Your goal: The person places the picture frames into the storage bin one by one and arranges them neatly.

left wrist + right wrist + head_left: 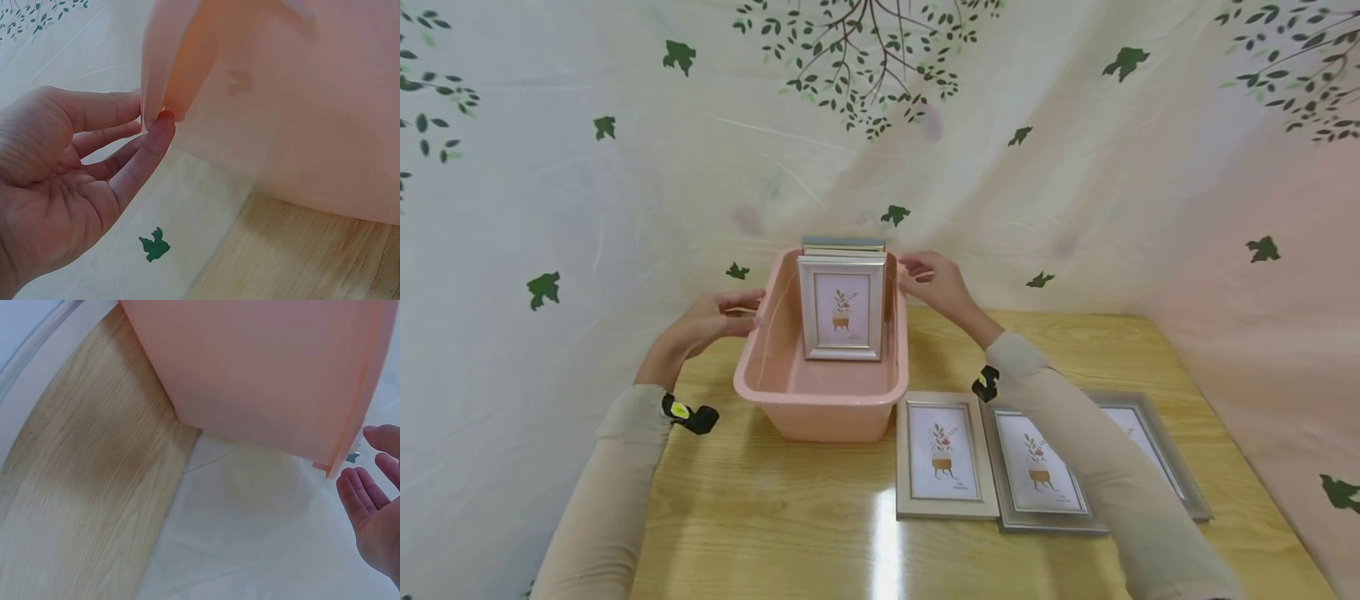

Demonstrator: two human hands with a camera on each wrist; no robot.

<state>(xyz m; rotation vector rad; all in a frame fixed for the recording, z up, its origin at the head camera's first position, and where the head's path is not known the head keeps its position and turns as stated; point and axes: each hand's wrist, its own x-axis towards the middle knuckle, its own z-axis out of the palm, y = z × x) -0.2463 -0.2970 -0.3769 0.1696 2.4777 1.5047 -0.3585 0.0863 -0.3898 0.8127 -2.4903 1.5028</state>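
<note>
A pink plastic basin (831, 399) stands on the wooden table, with several picture frames upright at its far end. The front one is a silver picture frame (841, 354) with a potted-plant print. At the basin's left rim, my left hand (711, 321) pinches the edge between thumb and fingers; the left wrist view shows the fingertips (164, 128) against the lip. My right hand (938, 285) is at the far right corner of the rim. In the right wrist view its fingers (356, 497) are spread from the thumb, just beside the rim, with nothing gripped.
To the right of the basin, a cream picture frame (947, 508) lies flat on the table (760, 517). Beside it lie a grey picture frame (1052, 522) and another grey frame (1180, 475), both partly under my right forearm. A leaf-patterned cloth (820, 183) hangs behind the table.
</note>
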